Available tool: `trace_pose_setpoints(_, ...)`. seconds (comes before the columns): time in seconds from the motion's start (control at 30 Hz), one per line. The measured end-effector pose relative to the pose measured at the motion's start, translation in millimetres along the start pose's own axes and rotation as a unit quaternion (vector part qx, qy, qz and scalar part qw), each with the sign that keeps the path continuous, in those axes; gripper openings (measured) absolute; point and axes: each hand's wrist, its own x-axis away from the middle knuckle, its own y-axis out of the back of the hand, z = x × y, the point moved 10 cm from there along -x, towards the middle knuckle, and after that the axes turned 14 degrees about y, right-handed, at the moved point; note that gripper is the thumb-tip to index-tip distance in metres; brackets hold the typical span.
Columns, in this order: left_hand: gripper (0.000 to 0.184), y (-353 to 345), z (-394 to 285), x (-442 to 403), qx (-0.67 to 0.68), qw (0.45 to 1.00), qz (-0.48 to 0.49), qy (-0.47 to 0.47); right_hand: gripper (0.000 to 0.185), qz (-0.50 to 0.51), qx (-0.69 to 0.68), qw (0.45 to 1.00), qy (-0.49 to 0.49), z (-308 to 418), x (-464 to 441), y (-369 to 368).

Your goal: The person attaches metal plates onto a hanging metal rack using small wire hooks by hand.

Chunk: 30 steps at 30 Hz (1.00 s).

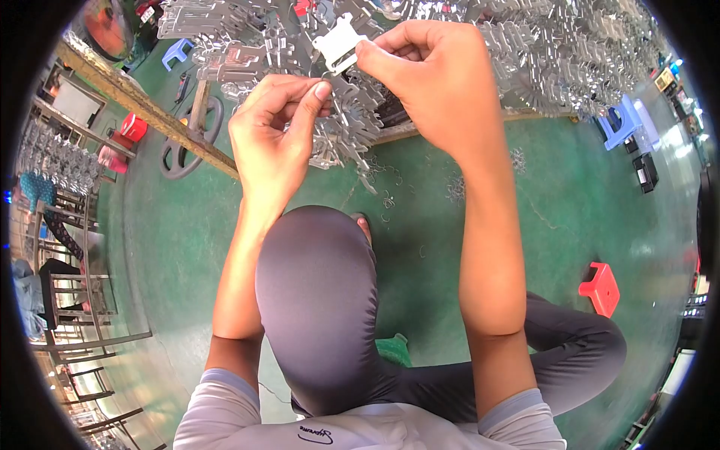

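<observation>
the person before me wears a pale grey-white t-shirt [405, 426], its short sleeves [210, 412] edged with bluish-grey bands [511, 411]. dark cursive lettering [315, 433], seemingly "supreme", sits left on the chest above a curling stroke. the trousers [315, 300] are dark slate, smooth, puckered along the left knee's inner edge. left hand [274, 131] and right hand [446, 90] are bare.

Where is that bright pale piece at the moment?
Near the top of the head view, just left of centre, the bright pale piece is pinched in the right hand, just above the left hand, with grey metal parts behind it.
</observation>
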Motion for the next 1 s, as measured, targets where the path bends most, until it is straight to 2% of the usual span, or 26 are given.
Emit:
trace_pose_setpoints(0.2,0.008,-4,-10,-1,-0.058,0.997,-0.002,-0.046,0.027,0.011,0.026,0.999,-0.023,8,-1,2)
trace_pose_setpoints(0.27,0.01,-8,-11,-1,-0.099,0.994,0.019,-0.038,0.018,0.049,-0.012,0.996,-0.068,23,-3,5)
trace_pose_setpoints(0.37,0.011,-12,-7,-2,-0.104,0.994,0.04,-0.006,0.015,0.003,-0.007,0.999,-0.047,41,7,3)
trace_pose_setpoints(0.43,0.012,-14,-3,-4,-0.082,0.995,0.054,0.023,0.035,0.049,0.024,0.998,0.004,1,12,-5)
trace_pose_setpoints(0.57,0.016,-12,1,-6,-0.045,0.998,0.043,0.028,0.054,0.138,0.165,0.972,-0.098,-49,87,-10)
trace_pose_setpoints(0.63,0.016,-14,3,-5,-0.023,0.998,0.054,0.033,0.048,0.146,0.239,0.96,-0.029,-74,126,-26)
trace_pose_setpoints(0.73,0.017,-15,8,-4,-0.015,0.997,0.057,0.054,0.037,0.221,0.1,0.95,-0.198,-124,162,-49)
trace_pose_setpoints(0.83,0.022,-11,14,-1,-0.029,0.994,0.047,0.096,0.028,0.212,0.034,0.957,-0.196,-136,166,-62)
trace_pose_setpoints(0.93,0.024,5,20,16,-0.068,0.987,0.012,0.146,0.024,0.168,0.064,0.97,-0.162,-139,165,-61)
trace_pose_setpoints(1.0,0.024,7,62,38,-0.022,0.967,0.084,0.239,0.024,0.161,0.062,0.971,-0.164,-144,167,-61)
